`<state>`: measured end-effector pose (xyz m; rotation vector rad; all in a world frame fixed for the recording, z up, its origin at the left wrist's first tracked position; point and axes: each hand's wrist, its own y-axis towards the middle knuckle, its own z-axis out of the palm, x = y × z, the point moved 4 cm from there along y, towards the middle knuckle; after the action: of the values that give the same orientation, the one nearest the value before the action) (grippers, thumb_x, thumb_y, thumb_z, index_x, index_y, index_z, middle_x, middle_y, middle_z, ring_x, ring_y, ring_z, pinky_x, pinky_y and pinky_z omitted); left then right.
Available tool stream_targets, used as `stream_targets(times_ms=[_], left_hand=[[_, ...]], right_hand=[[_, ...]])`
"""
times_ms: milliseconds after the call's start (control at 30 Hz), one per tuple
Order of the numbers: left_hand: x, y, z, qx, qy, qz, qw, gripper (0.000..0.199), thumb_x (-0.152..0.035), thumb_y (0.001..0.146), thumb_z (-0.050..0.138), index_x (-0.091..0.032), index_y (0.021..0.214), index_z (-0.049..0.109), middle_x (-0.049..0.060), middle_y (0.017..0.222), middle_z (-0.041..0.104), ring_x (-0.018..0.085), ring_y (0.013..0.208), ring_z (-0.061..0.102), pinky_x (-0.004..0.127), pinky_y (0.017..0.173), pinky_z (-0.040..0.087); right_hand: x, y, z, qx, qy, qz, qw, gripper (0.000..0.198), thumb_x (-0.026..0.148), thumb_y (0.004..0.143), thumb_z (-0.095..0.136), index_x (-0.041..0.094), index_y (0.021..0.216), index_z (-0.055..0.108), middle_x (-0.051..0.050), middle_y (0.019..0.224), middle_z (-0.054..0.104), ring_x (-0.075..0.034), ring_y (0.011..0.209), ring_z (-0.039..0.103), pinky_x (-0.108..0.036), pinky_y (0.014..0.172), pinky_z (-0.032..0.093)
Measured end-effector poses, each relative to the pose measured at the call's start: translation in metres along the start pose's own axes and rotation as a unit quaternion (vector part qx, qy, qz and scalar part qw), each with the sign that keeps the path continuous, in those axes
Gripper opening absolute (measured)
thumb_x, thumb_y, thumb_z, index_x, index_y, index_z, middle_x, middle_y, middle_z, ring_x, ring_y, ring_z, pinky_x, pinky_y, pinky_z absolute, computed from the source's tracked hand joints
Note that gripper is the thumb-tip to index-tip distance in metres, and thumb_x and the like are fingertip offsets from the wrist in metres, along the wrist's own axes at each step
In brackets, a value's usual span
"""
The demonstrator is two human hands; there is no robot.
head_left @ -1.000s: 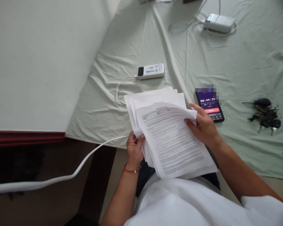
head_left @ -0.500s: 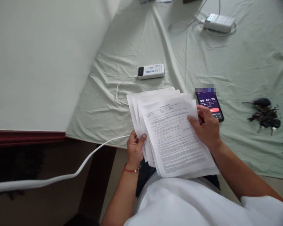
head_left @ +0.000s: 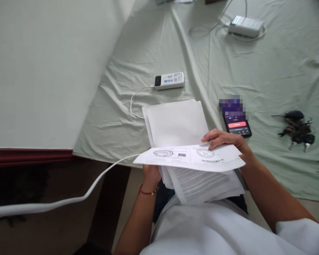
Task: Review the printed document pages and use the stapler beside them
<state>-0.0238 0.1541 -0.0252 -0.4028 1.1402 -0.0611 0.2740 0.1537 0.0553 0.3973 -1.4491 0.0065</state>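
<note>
A bundle of white paper sheets is in front of my body, over the table's near edge. My left hand holds the bundle by its left side; its fingers are mostly hidden under a turned sheet. That turned sheet is bent over toward me and shows round stamps and a barcode. My right hand has its fingers on the back of this sheet near its right end; the thumb is hidden. Below it, a page of dense print shows its lower part.
A white power bank with a cable lies beyond the papers. To the right are a phone and a bunch of keys. A white adapter sits farther back on the green tablecloth. A thick white cable crosses the left.
The upper printed sheets have been folded down toward me, with my right hand on them. A blank white page now shows behind. My left hand stays at the left side.
</note>
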Motion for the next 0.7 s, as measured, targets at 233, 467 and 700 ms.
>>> stream_targets(times_ms=[233, 467, 700], left_hand=[[-0.001, -0.001, -0.002, -0.018, 0.015, 0.021, 1.0, 0.044, -0.053, 0.062, 0.09, -0.021, 0.087, 0.073, 0.002, 0.082, 0.077, 0.02, 0.074, 0.072, 0.034, 0.075, 0.061], [-0.008, -0.003, 0.012, 0.001, 0.027, 0.022, 0.999, 0.039, -0.042, 0.06, 0.093, -0.017, 0.083, 0.075, 0.005, 0.084, 0.078, 0.019, 0.073, 0.074, 0.03, 0.073, 0.061], [-0.009, -0.005, 0.015, -0.008, 0.01, 0.014, 1.0, 0.039, -0.043, 0.066, 0.091, -0.02, 0.087, 0.067, -0.001, 0.085, 0.077, 0.012, 0.073, 0.07, 0.022, 0.07, 0.057]], right_hand=[[-0.004, 0.0, -0.001, 0.012, 0.027, -0.019, 0.999, 0.02, 0.042, 0.087, 0.074, 0.025, 0.097, 0.079, -0.01, 0.098, 0.074, -0.023, 0.091, 0.068, -0.038, 0.081, 0.056], [-0.005, 0.001, -0.001, -0.008, 0.038, -0.016, 0.999, 0.028, 0.05, 0.087, 0.071, 0.025, 0.095, 0.08, -0.01, 0.096, 0.076, -0.025, 0.089, 0.069, -0.039, 0.08, 0.057], [-0.035, -0.015, -0.012, -0.212, 0.018, 0.154, 0.965, 0.023, 0.037, 0.077, 0.084, 0.023, 0.094, 0.079, -0.003, 0.089, 0.078, -0.021, 0.076, 0.072, -0.035, 0.069, 0.061]])
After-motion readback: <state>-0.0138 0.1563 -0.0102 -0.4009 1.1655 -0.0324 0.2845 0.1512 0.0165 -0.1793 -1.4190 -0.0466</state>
